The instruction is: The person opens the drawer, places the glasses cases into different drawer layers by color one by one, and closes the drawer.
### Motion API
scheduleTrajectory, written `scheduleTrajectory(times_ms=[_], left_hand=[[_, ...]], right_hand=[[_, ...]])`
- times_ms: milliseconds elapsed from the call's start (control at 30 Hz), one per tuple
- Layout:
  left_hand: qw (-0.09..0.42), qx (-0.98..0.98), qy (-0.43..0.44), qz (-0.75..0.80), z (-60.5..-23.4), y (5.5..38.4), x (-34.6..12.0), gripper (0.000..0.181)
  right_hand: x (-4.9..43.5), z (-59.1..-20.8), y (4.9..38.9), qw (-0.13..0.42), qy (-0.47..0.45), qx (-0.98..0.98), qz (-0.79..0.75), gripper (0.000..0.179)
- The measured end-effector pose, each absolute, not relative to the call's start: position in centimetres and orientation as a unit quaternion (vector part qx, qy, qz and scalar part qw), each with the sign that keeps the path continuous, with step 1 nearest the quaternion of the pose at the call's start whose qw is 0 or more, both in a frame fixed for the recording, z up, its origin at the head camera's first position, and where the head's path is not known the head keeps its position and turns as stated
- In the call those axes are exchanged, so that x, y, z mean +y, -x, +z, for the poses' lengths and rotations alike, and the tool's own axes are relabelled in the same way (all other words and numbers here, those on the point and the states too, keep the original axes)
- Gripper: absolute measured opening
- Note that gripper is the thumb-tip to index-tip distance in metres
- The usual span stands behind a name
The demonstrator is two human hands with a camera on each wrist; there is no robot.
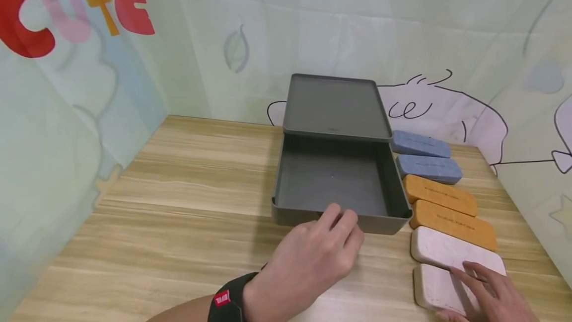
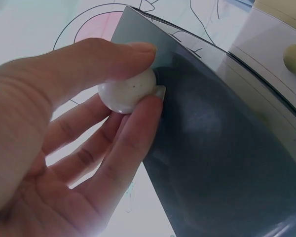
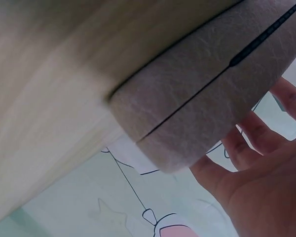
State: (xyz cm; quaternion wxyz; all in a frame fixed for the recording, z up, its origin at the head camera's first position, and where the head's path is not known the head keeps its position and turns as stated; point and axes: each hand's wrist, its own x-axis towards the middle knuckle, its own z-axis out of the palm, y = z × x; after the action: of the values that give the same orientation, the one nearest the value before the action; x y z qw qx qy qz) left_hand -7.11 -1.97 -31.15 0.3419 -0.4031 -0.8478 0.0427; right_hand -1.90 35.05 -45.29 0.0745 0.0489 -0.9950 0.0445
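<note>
"On the worktop, what does the left hand have hold of?"

"A round white knob, pinched between thumb and fingertips. It sits on the front of the grey drawer."

"And where is the drawer?"

"Near the middle of the worktop, pulled open toward the person, with the flat, rimmed top above and behind it."

"The right hand?"

"Lower right, fingers apart and slightly bent, touching the white blocks. Whether it grips the nearer one, I can't tell."

"What lies beyond those?"

"Two orange blocks, then two blue blocks, all six in a row to the right of the drawer."

"And around everything?"

"A pale cloth with cartoon outlines, bright letters at upper left. A black band circles the left wrist."
</note>
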Motion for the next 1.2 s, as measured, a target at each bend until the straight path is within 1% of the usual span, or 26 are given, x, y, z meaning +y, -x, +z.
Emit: scheduleTrajectory(times_ms=[100, 167, 333, 400, 600, 733, 933, 1200], left_hand=[[0.339, -0.848, 0.406, 0.040, -31.2, 7.1, -2.0, 0.011], [0.339, -0.848, 0.406, 0.040, -31.2, 7.1, -2.0, 0.011], [0.355, -0.842, 0.404, 0.043, -31.2, 7.2, -1.9, 0.014], [0.356, -0.841, 0.404, 0.043, -31.2, 7.2, -1.9, 0.015], [0.348, -0.844, 0.406, 0.040, -31.2, 7.1, -1.9, 0.014], [0.346, -0.845, 0.405, 0.038, -31.2, 7.1, -2.0, 0.013], [0.340, -0.847, 0.407, 0.040, -31.1, 7.0, -2.1, 0.014], [0.346, -0.846, 0.405, 0.037, -31.1, 7.1, -2.0, 0.014]], right_hand=[[35.3, -45.8, 1.6, 0.089, -0.053, -0.994, 0.040, 0.092], [35.7, -46.1, 1.5, 0.112, -0.064, -0.991, 0.036, 0.091], [37.1, -46.4, 1.3, 0.122, -0.091, -0.988, 0.019, 0.091], [37.2, -46.5, 1.2, 0.120, -0.086, -0.989, 0.017, 0.089], [36.4, -46.8, 1.0, 0.147, -0.052, -0.988, 0.025, 0.085], [36.3, -46.6, 1.1, 0.144, -0.047, -0.988, 0.016, 0.085], [35.8, -46.0, 1.2, 0.164, -0.068, -0.984, 0.019, 0.084], [35.6, -45.3, 1.4, 0.162, -0.072, -0.984, 0.011, 0.090]])
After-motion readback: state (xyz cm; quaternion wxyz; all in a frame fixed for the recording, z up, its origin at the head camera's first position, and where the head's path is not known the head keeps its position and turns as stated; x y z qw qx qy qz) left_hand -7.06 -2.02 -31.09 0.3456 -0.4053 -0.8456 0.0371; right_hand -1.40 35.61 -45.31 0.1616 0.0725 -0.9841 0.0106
